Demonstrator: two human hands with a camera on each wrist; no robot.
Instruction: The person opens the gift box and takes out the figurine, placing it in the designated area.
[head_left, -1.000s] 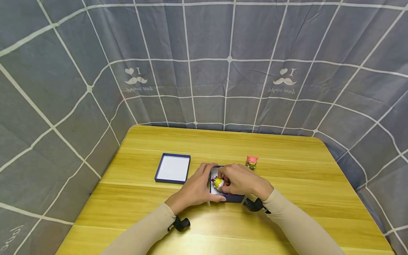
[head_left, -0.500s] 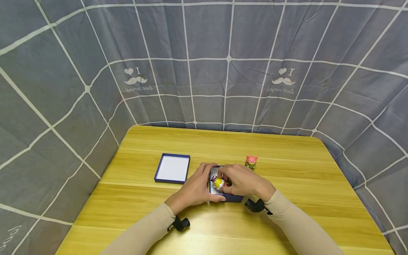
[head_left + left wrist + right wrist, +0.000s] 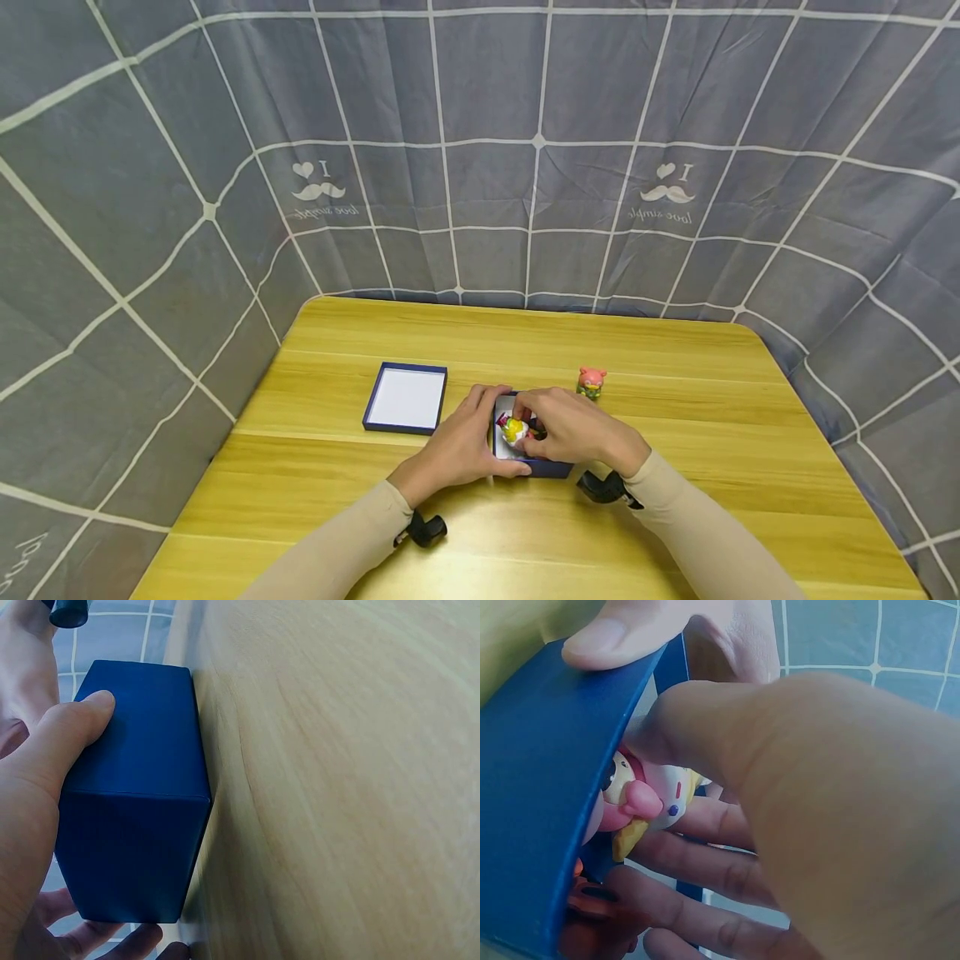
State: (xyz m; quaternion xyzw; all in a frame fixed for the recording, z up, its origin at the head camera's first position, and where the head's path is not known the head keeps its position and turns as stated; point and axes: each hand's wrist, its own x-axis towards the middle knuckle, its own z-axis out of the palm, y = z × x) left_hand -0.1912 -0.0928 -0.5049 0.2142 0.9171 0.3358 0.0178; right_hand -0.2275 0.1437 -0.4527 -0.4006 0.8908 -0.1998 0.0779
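My left hand [image 3: 459, 437] grips a dark blue open box [image 3: 551, 469] from its left side. In the left wrist view its thumb lies on one wall of the box [image 3: 142, 750] and its fingers reach the opposite wall. Inside the box, my right hand [image 3: 576, 423] holds a small toy figurine [image 3: 514, 430], white and yellow from above. The right wrist view shows the figurine's pink and white side [image 3: 664, 796] between thumb and fingers. Below it in that view, a reddish-brown figurine [image 3: 596, 919] sits in the box, partly covered by the fingers and the box wall.
A blue-rimmed lid [image 3: 405, 398] lies left of the box with its white inside facing up. Behind the right hand stands a pink-headed figurine [image 3: 592, 382]. The wooden table [image 3: 660, 358] ends at a grey checked curtain [image 3: 491, 192] on the far side.
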